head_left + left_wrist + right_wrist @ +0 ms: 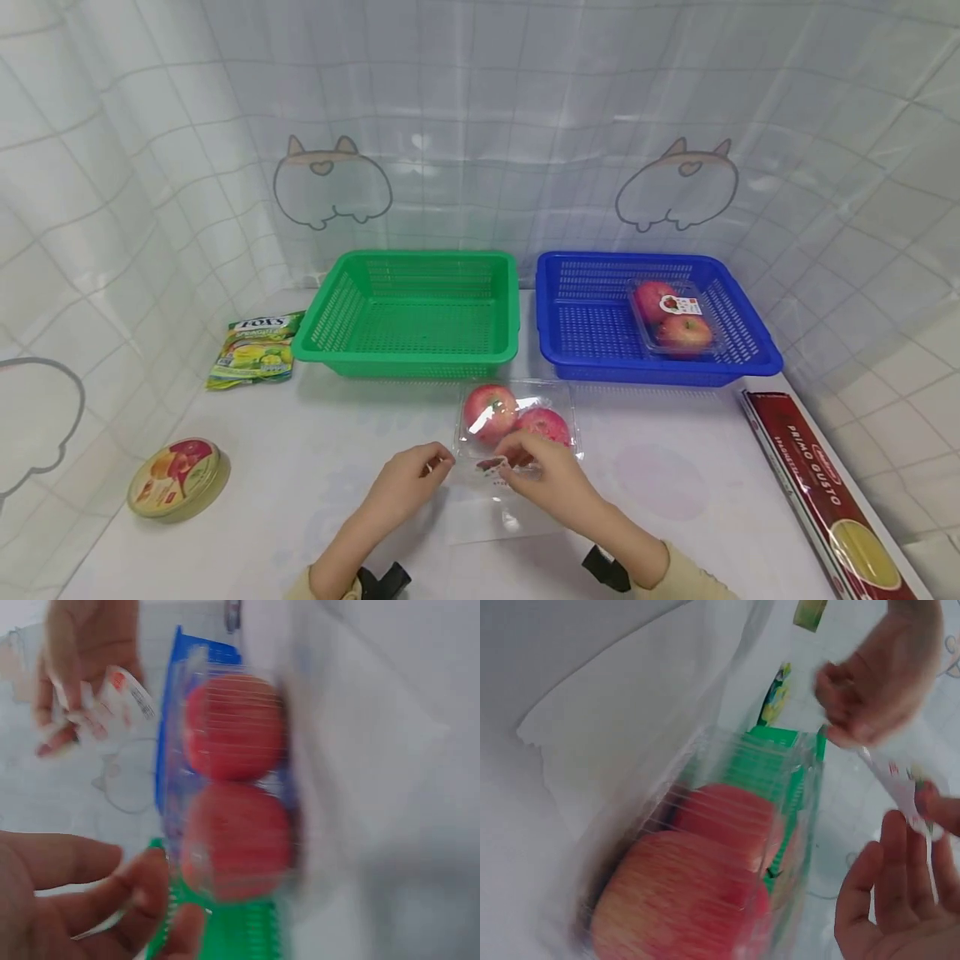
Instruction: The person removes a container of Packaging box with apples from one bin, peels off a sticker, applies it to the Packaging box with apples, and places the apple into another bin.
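A clear plastic box with two red apples (pixel 491 414) stands on the table before both hands. My right hand (pixel 551 479) pinches a white sticker label (pixel 491 467) with a small red picture, just in front of the box. In the right wrist view, the label (pixel 900 787) hangs bent from its fingers. My left hand (pixel 408 483) is beside the label, its fingers loosely bent. The left wrist view shows no thing between its fingers (pixel 142 892); contact with the label's edge is hard to tell. A pale sheet (pixel 506 525) lies under the label.
A green basket (pixel 405 369) and a blue basket (pixel 645 372) stand behind; the blue one holds another apple box (pixel 678 321). A candy bag (pixel 255 354) and a round tin (pixel 176 483) lie to the left, a red spaghetti pack (pixel 817 475) to the right.
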### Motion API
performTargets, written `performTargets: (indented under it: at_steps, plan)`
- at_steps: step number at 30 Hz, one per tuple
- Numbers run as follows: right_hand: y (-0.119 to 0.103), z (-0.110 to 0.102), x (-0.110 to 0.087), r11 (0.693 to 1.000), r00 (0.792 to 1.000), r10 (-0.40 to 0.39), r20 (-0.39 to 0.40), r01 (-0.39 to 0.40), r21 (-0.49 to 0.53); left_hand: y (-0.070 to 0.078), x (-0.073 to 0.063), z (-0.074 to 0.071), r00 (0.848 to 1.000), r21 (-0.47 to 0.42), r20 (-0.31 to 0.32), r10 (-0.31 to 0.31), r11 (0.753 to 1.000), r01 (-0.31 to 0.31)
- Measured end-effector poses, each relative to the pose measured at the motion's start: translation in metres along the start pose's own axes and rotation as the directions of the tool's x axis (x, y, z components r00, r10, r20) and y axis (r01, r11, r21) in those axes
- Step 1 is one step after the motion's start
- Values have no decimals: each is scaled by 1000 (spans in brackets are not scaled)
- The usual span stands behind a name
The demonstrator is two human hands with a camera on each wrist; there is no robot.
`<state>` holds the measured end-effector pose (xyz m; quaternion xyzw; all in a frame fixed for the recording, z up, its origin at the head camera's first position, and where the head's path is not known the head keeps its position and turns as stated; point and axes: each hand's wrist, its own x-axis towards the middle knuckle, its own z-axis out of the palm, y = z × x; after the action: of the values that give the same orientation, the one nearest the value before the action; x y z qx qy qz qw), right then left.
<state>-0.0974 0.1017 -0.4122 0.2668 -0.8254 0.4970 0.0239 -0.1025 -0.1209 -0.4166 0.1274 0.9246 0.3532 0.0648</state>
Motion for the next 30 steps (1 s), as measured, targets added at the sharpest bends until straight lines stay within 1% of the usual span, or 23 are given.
performTargets:
  at_steps: [2, 3, 6, 8, 10, 11, 14, 16, 17, 19, 21, 23, 25, 27, 28, 30]
  plan:
    - [3, -3, 4, 990, 993, 105, -48, -100, 98, 8, 6, -3, 998, -28, -50, 33, 999, -35]
    - [5, -4, 7, 978, 984, 161, -71, -150, 148, 11, 9, -4, 996, -41, -73, 48, 998, -51]
    - [11, -9, 14, 928, 942, 307, -135, -265, 261, 21, 21, -3, 988, -59, -137, 74, 995, -83]
    - [15, -11, 19, 905, 917, 360, -171, -299, 304, 26, 29, -1, 984, -80, -158, 85, 992, -99]
    - [19, -13, 23, 891, 902, 386, -191, -312, 330, 30, 37, 2, 984, -116, -154, 86, 988, -105]
    - [21, -13, 24, 888, 899, 393, -195, -315, 336, 32, 41, 4, 986, -141, -145, 86, 984, -107]
    - [25, -14, 27, 883, 896, 397, -199, -314, 349, 35, 51, 8, 990, -201, -114, 79, 974, -101]
    - [26, -14, 29, 885, 898, 392, -199, -308, 350, 36, 57, 11, 992, -230, -103, 69, 969, -92]
    - [23, -15, 29, 887, 900, 388, -200, -306, 346, 37, 59, 12, 993, -240, -100, 60, 967, -83]
    - [24, -14, 30, 903, 907, 366, -208, -292, 317, 37, 63, 14, 993, -256, -102, 53, 964, -77]
    - [25, -13, 30, 931, 919, 320, -229, -261, 255, 36, 66, 17, 992, -251, -113, 53, 965, -80]
    - [27, -12, 30, 963, 933, 257, -251, -226, 148, 36, 68, 19, 989, -226, -135, 68, 969, -97]
    - [33, -9, 29, 982, 944, 185, -272, -187, 19, 36, 69, 22, 982, -186, -166, 92, 975, -123]
    - [33, -7, 28, 981, 951, 117, -287, -157, -118, 37, 70, 24, 975, -135, -192, 110, 981, -137]
    - [34, -6, 27, 972, 953, 83, -292, -142, -185, 38, 70, 25, 972, -113, -202, 118, 983, -143]
    - [34, -5, 27, 950, 953, 37, -301, -126, -284, 39, 70, 26, 969, -65, -209, 131, 987, -147]
